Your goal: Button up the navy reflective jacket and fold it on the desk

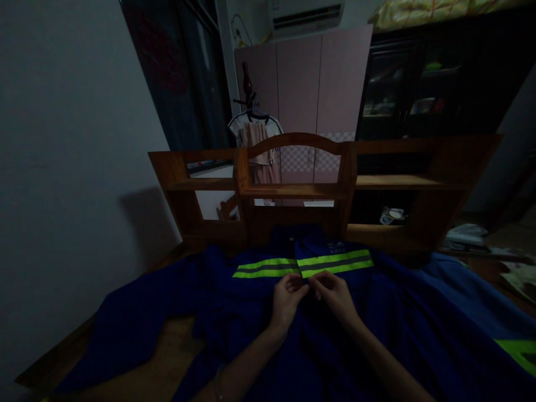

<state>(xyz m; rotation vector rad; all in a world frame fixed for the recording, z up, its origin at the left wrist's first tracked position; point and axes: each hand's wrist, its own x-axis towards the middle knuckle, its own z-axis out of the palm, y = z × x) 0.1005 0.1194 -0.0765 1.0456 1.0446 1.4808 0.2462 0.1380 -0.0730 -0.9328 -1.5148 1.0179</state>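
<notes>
A dark blue work jacket (218, 312) lies spread flat on a wooden desk, front up, sleeves out to both sides. A yellow-green reflective stripe (301, 263) runs across its chest. My left hand (287, 298) and my right hand (333, 295) meet at the jacket's centre front just below the stripe. Both are closed in a pinch on the front placket edges, fingertips almost touching. What lies between the fingertips is too dark to make out.
A wooden shelf unit (293, 190) stands at the back of the desk top (167, 357). Small items sit on its lower right shelf (391, 215). Clothes hang on a rack (255, 139) behind, in front of a pink wardrobe (318, 89). A wall (62, 167) is on the left.
</notes>
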